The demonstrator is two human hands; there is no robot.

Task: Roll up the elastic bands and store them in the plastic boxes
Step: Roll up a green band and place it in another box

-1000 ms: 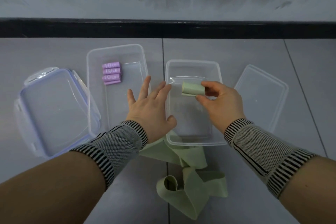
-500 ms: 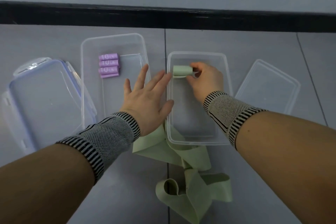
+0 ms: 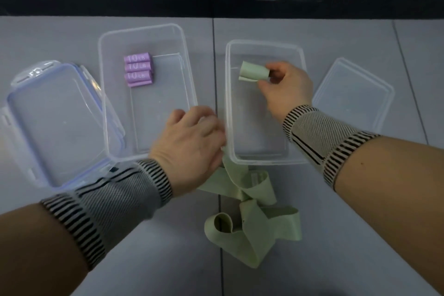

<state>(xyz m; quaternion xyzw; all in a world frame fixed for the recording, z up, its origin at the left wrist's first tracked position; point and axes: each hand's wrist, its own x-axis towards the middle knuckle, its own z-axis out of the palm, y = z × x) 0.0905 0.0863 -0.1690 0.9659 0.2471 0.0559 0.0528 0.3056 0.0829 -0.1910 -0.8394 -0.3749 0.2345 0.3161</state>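
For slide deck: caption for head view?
Right hand places rolled green elastic band into clear plastic box; left hand nearby.

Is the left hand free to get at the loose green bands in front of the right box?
Probably yes: the left hand holds nothing visible and hovers right beside the loose green bands, which lie uncovered on the floor.

Both forearms reaching forward, bare, each with a striped knit band at the wrist. Left hand (image 3: 189,144) back up, slightly blurred, fingers curled down with knuckles forward; whether it grips anything cannot be told. Right hand (image 3: 286,89) farther forward than the left, turned inward, thumb and fingertips (image 3: 263,83) pinching the end of a green roll (image 3: 253,74). Right forearm angled in from the right edge, left one from the lower left corner.
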